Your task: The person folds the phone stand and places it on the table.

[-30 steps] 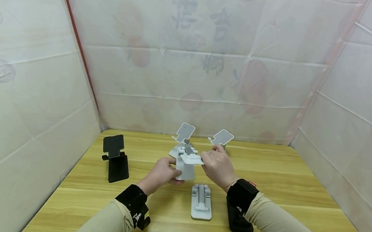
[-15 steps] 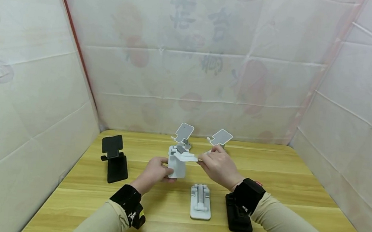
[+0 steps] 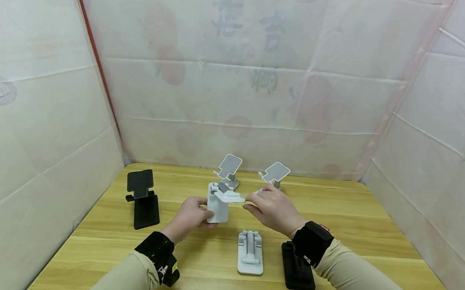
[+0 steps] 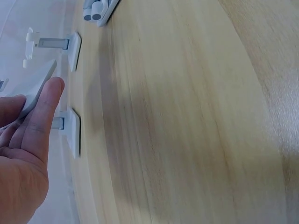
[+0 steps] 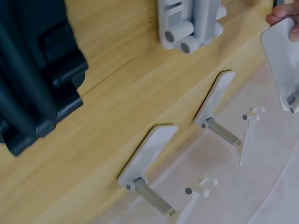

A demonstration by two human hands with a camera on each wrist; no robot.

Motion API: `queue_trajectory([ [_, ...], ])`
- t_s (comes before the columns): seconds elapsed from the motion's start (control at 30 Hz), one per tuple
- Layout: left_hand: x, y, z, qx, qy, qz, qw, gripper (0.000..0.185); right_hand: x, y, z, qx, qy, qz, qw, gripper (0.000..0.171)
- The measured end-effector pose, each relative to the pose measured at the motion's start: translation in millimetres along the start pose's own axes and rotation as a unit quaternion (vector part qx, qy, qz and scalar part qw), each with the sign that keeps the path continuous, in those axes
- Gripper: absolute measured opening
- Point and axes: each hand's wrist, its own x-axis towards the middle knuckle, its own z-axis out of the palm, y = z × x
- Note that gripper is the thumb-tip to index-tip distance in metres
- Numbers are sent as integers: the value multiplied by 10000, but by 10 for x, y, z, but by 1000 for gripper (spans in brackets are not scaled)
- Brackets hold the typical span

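My left hand (image 3: 192,213) grips the base of a white folding phone stand (image 3: 217,209), thumb in front, and holds it off the table. The stand's upper plate (image 3: 231,196) is unfolded and points right. At that plate's right edge is my right hand (image 3: 274,209), its thumb and index finger slightly parted; exact contact is too small to tell. In the left wrist view, my left hand (image 4: 30,135) pinches the pale plate. The right wrist view catches the held stand's base (image 5: 280,60) at the right edge, but not my right hand.
Two unfolded white stands (image 3: 230,166) (image 3: 277,172) stand at the back. An unfolded black stand (image 3: 143,199) is at left. Nearer lie a folded white stand (image 3: 251,254) and a folded black stand (image 3: 298,270), the latter partly under my right wrist. Fabric walls (image 3: 237,94) border the table.
My left hand has moved left with the white phone stand. The right hand has shifted slightly right, and the plate's edge has drawn away to its fingertips.
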Motion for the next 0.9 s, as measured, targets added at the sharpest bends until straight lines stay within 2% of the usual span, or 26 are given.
queue_trajectory([
  [0.13,-3,-8,0,50,9,-8,10000,43,2,-7,0,115,-55,74,9999,20],
  [0.3,-30,2,-2,130,-2,-27,9999,43,27,-29,-1,-142,-64,-178,9997,19],
  [0.5,-34,2,8,147,-6,-27,9999,43,46,-41,15,-92,52,-339,9994,11],
  [0.9,-28,-9,6,218,-24,2,9998,43,50,-59,27,-64,-11,-450,9990,17],
])
